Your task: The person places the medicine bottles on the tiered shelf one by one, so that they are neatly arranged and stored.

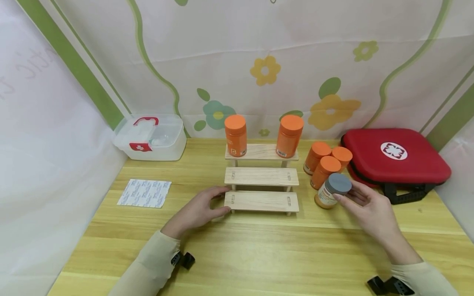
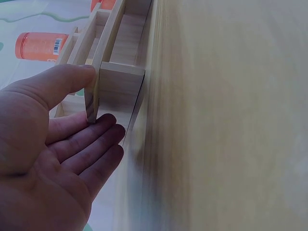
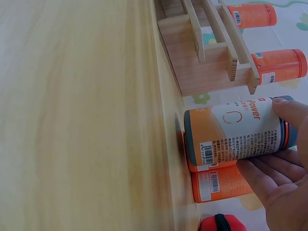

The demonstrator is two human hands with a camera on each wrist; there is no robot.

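In the head view my right hand [image 1: 374, 209] holds a supplement bottle [image 1: 327, 192] with a grey lid, thumb on one side and fingers on the other. The bottle tilts slightly, and its printed label [image 3: 252, 118] shows in the right wrist view. My left hand [image 1: 198, 209] grips the left end of a three-step wooden display rack [image 1: 261, 200] at its lowest step; the thumb lies against the board's end, the other fingers beyond it. Two orange bottles, one on the left [image 1: 235, 137] and another on the right [image 1: 290, 137], stand on the top step.
Three orange-lidded bottles [image 1: 321, 162] cluster right of the rack, just behind the grey-lidded one. A red first-aid case [image 1: 407, 164] lies at the far right. A clear-lidded white box [image 1: 159, 152] and a printed white packet [image 1: 145, 193] are on the left. A patterned curtain [image 1: 229, 53] hangs behind.
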